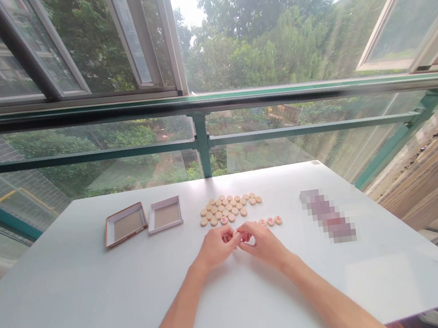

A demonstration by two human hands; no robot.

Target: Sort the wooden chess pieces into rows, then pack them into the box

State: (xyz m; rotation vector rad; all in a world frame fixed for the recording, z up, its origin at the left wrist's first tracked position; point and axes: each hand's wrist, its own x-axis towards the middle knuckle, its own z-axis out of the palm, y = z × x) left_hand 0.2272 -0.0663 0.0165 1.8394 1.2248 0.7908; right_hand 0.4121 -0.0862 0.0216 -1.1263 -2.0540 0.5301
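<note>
Forearms [186, 301] nearest my camera; left hand [215, 248] and right hand [264, 242] meet, fingers [234, 241] narrowed (whether around a piece, I cannot tell). Xiangqi pieces [228, 207] lie just beyond on the tabletop [101, 306]; I judge them light, stiff and smooth, best gripped by the rim.

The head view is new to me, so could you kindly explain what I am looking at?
There is no machine: one camera, worn on a person's head, looks forward and down at their bare left hand and right hand. The hands meet over a white table; anything pinched between them is too small to make out. Beyond them lie pale round pieces, mostly plain-looking. Red-marked pieces form a short row beside the right hand. To the left are a brown-edged tray and a white-edged tray; to the right, a pixelated patch.
</note>
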